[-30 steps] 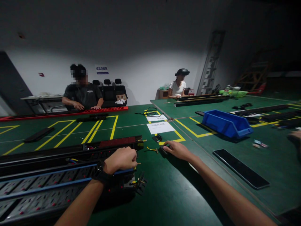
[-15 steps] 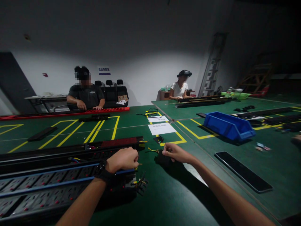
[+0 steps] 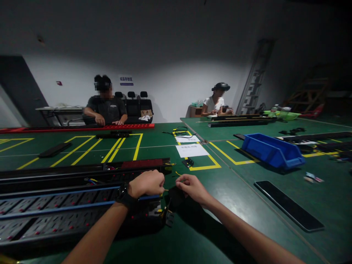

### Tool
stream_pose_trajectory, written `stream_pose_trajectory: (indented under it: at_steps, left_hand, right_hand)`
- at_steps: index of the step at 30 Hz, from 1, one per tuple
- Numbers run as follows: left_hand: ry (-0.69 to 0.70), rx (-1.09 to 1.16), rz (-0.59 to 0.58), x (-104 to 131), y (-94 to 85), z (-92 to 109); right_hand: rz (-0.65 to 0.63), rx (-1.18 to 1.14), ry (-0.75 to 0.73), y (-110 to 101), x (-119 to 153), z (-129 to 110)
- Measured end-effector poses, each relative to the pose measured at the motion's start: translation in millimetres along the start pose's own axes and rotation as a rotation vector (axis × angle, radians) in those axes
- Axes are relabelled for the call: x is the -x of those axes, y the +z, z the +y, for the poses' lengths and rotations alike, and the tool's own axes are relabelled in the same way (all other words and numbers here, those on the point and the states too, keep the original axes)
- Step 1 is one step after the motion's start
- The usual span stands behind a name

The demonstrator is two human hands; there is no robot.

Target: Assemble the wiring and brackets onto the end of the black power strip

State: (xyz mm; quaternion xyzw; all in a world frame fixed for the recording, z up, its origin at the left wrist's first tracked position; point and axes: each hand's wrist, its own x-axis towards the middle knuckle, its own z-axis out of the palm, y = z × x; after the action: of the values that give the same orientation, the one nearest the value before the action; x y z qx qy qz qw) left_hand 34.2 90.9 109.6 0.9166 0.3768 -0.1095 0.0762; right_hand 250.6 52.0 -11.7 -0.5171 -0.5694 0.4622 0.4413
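Observation:
My left hand (image 3: 148, 183), a dark watch on its wrist, is closed at the right end of a long black rail assembly (image 3: 90, 214) with blue strips and red dots. A thin yellowish wire (image 3: 165, 190) pokes out from its fingertips. Close by on the right, my right hand (image 3: 192, 187) pinches a black end cap (image 3: 176, 197), which has a short yellow wire (image 3: 180, 174) sticking out at the top. The two hands are only a small gap apart. Below them, a dark pronged piece (image 3: 168, 218) hangs at the rail's end.
A blue bin (image 3: 272, 151) and a black phone-like slab (image 3: 288, 205) lie to the right. Ahead are white paper labels (image 3: 191, 150) and a small black part (image 3: 188, 163). Two co-workers sit across the green table, one behind a red rail (image 3: 132, 127).
My right hand has moved left with the black end cap, bringing it up to the wire at my left hand. The left hand stays closed at the rail's end. The view has shifted slightly.

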Motion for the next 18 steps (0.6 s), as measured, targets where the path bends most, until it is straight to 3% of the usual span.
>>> stream_pose_trajectory:
  at_steps: [3, 8, 18]
  left_hand:
    - [0.004, -0.011, -0.003, -0.3, 0.1, 0.2]
    - [-0.001, -0.007, -0.008, -1.1, 0.1, -0.3]
    - [-0.001, -0.019, -0.021, 0.7, -1.7, 1.6]
  right_hand:
    - [0.047, -0.111, 0.0, 1.7, 0.5, -4.5]
    - [-0.07, -0.321, 0.057, 3.8, 5.6, -13.7]
    - [-0.227, -0.223, 0.043, 11.0, 11.4, -9.3]
